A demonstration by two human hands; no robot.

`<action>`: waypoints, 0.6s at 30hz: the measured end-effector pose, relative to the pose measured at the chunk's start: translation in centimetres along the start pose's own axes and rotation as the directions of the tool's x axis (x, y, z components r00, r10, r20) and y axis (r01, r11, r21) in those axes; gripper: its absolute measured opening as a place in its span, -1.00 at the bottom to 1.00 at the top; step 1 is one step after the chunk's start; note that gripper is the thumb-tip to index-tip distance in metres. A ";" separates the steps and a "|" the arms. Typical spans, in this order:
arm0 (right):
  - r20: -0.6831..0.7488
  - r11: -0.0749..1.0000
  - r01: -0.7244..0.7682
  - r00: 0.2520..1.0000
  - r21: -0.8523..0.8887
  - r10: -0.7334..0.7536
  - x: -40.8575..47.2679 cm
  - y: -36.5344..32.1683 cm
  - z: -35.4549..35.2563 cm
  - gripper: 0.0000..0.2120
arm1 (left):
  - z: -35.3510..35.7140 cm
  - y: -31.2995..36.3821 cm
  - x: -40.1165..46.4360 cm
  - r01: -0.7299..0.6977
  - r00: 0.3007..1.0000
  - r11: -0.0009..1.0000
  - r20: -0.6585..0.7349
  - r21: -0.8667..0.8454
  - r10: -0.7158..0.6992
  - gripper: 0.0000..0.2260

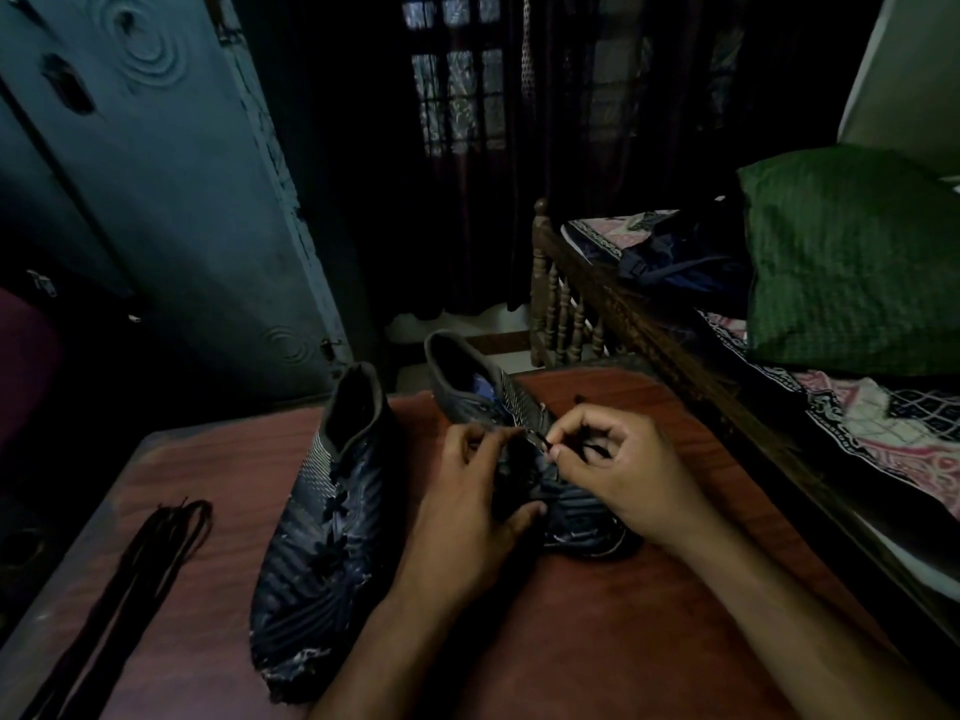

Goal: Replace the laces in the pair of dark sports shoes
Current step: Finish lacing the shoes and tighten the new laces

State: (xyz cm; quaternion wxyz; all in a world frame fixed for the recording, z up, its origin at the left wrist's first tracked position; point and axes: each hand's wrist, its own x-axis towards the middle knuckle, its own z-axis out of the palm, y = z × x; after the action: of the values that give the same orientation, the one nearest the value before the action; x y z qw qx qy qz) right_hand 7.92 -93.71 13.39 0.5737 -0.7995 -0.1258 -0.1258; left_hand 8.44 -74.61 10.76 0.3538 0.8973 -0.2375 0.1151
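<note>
Right shoe (524, 454) lies at desk (649, 589) centre, heel toward 12 o'clock. Right hand (618, 475) pinches its dark lace (540, 440) at an eyelet; left hand (467, 506) grips the upper. Lace looks thin, limp, light: best held near the tip. Left shoe (322, 522) sits at 9 o'clock; spare laces (124, 579) beyond.

My feed is very dim, with murky colours. What light I get comes through the window (457, 75) behind dark curtains (weak, greyish), and some falls on the worktop (597, 615). Edges bow with wide-angle distortion, and detail is soft throughout.
</note>
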 end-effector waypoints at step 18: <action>0.025 0.983 0.051 0.999 -0.175 -0.048 0.7 0.5 -0.3 -0.84 | -1.3 0.8 0.4 -0.051 0.997 0.928 0.078 0.370 0.024 -0.68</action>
State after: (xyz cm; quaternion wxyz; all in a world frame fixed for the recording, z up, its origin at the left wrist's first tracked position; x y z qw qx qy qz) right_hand 8.72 -94.09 13.28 0.4965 -0.8447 -0.1399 -0.1424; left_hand 8.38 -74.39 12.28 0.1664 0.9470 -0.2410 0.1323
